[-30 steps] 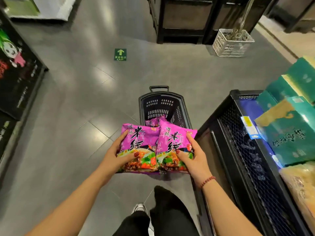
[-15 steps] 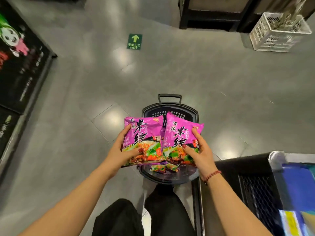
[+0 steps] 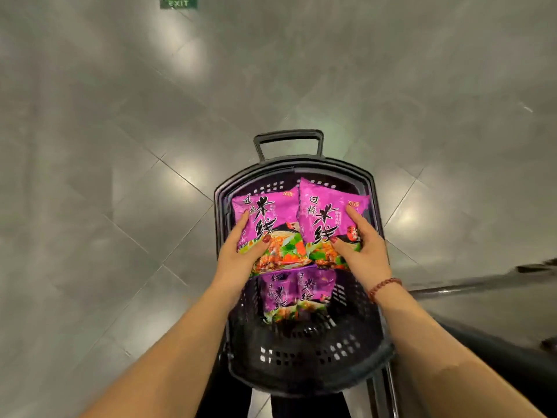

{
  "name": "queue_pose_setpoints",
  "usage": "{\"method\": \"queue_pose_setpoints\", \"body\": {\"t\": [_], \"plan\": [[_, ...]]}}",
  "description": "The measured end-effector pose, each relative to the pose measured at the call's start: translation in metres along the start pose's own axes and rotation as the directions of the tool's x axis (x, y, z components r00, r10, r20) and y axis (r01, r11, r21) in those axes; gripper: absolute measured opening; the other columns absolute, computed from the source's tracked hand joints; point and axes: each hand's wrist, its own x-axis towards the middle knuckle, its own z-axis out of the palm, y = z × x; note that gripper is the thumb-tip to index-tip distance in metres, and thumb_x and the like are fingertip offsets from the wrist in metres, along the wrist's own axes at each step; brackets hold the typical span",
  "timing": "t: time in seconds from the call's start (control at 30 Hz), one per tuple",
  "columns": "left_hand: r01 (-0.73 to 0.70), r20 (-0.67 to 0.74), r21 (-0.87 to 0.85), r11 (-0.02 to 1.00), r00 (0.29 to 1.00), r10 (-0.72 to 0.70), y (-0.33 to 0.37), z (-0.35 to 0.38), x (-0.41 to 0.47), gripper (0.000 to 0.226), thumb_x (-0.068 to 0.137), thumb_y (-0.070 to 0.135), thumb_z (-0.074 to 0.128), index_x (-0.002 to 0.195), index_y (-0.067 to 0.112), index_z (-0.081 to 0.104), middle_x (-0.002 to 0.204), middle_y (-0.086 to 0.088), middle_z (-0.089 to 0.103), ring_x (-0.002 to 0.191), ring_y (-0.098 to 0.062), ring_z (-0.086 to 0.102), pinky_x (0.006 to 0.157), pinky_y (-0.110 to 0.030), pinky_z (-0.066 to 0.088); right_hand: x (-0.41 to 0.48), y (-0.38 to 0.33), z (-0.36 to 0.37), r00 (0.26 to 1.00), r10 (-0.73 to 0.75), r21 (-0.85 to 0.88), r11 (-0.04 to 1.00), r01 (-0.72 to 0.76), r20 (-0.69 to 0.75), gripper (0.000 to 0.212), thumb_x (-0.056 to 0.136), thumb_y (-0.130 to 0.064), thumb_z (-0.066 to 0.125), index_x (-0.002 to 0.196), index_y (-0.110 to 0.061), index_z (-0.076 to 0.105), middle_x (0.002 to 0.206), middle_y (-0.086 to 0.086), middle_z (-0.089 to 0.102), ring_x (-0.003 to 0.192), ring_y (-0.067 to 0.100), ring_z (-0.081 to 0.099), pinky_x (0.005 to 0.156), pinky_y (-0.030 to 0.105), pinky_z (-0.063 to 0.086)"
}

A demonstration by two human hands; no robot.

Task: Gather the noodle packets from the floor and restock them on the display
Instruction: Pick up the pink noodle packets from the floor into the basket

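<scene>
Left hand [image 3: 241,259] grips left packet [image 3: 266,221], thumb across its face. Right hand [image 3: 363,251] grips right packet [image 3: 327,212] the same way. Packets side by side between the hands, edges overlapping, over black basket [image 3: 304,383]. Spare packets [image 3: 297,294] lie inside, below the hands.

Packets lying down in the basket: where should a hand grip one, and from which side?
Probably from straight above, pinching a near edge of the lower packets: they lie face up deep in the basket, whose walls close the sides.

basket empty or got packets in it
Not empty: purple packets lie inside the basket, below the held packets.
</scene>
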Motion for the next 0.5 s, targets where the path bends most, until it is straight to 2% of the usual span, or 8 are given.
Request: {"method": "queue_pose_setpoints", "body": {"t": [0.07,0.13,0.2,0.27,0.33,0.43,0.47,0.5], "plan": [[-0.031,-0.017,0.020,0.999,0.999,0.031,-0.032,0.013,0.032,0.070,0.088,0.018,0.071,0.138,0.056,0.039,0.152,0.014,0.033,0.138,-0.011,0.035,0.110,-0.038,0.037,0.028,0.032,0.013,1.000,0.009,-0.045,0.999,-0.009,-0.002,0.066,0.086,0.002,0.064,0.143,-0.025,0.043,0.140,-0.014,0.040,0.113,0.001,0.055,0.082,0.004,0.047],[-0.049,-0.062,0.050,0.998,0.997,0.052,-0.064,0.023,0.059,0.071,0.091,0.006,0.065,0.145,0.042,0.037,0.151,0.017,0.033,0.135,0.000,0.031,0.103,-0.022,0.036,0.053,0.064,0.025,1.000,0.014,-0.085,0.996,-0.015,-0.004,0.065,0.088,-0.002,0.062,0.143,-0.030,0.042,0.141,-0.018,0.039,0.125,-0.002,0.040,0.090,0.002,0.040],[-0.056,-0.105,0.043,0.998,0.993,0.060,-0.094,0.029,0.084,0.070,0.091,0.002,0.063,0.146,0.037,0.039,0.150,0.018,0.035,0.131,0.006,0.031,0.098,-0.012,0.037,0.076,0.094,0.038,1.000,0.014,-0.124,0.992,-0.014,-0.005,0.065,0.089,-0.004,0.062,0.143,-0.032,0.040,0.140,-0.021,0.037,0.128,-0.004,0.030,0.096,0.001,0.028],[-0.061,-0.144,0.018,0.998,0.988,0.063,-0.120,0.033,0.108,0.069,0.091,0.000,0.062,0.145,0.036,0.039,0.150,0.018,0.035,0.133,0.006,0.032,0.095,-0.005,0.038,0.096,0.119,0.052,1.000,0.002,-0.129,0.992,-0.003,-0.007,0.065,0.089,-0.003,0.062,0.144,-0.030,0.039,0.139,-0.022,0.035,0.128,-0.006,0.028,0.084,-0.011,0.023],[-0.078,-0.189,0.048,0.996,0.978,0.086,-0.142,0.038,0.130,0.069,0.093,-0.001,0.060,0.145,0.038,0.038,0.148,0.018,0.033,0.129,0.009,0.036,0.090,0.000,0.037,0.114,0.141,0.067,1.000,-0.015,-0.126,0.992,0.013,-0.017,0.066,0.088,0.000,0.062,0.144,-0.029,0.039,0.138,-0.022,0.035,0.126,-0.007,0.029,0.079,-0.013,0.023],[-0.059,-0.244,0.178,0.982,0.964,0.103,-0.167,0.049,0.157,0.070,0.096,0.003,0.055,0.147,0.044,0.032,0.147,0.014,0.029,0.091,0.035,0.037,0.070,0.006,0.033,0.141,0.174,0.084,1.000,-0.013,-0.129,0.992,0.010,-0.025,0.067,0.089,0.002,0.059,0.145,-0.028,0.037,0.148,-0.013,0.035,0.128,-0.004,0.027,0.078,-0.013,0.023],[-0.049,-0.254,0.227,0.973,0.961,0.108,-0.174,0.051,0.165,0.071,0.096,0.002,0.053,0.148,0.045,0.029,0.146,0.015,0.029,0.088,0.038,0.034,0.067,0.007,0.031,0.148,0.184,0.089,1.000,-0.011,-0.133,0.991,0.008,-0.023,0.067,0.090,0.003,0.059,0.145,-0.028,0.036,0.151,-0.010,0.034,0.129,-0.003,0.026,0.078,-0.013,0.023],[-0.050,-0.258,0.284,0.958,0.958,0.126,-0.182,0.053,0.172,0.072,0.097,0.002,0.051,0.148,0.046,0.027,0.148,0.015,0.028,0.095,0.038,0.031,0.069,0.008,0.030,0.154,0.195,0.093,1.000,-0.011,-0.136,0.991,0.007,-0.025,0.067,0.090,0.002,0.058,0.146,-0.028,0.035,0.152,-0.009,0.032,0.129,-0.004,0.025,0.080,-0.013,0.023]]}}
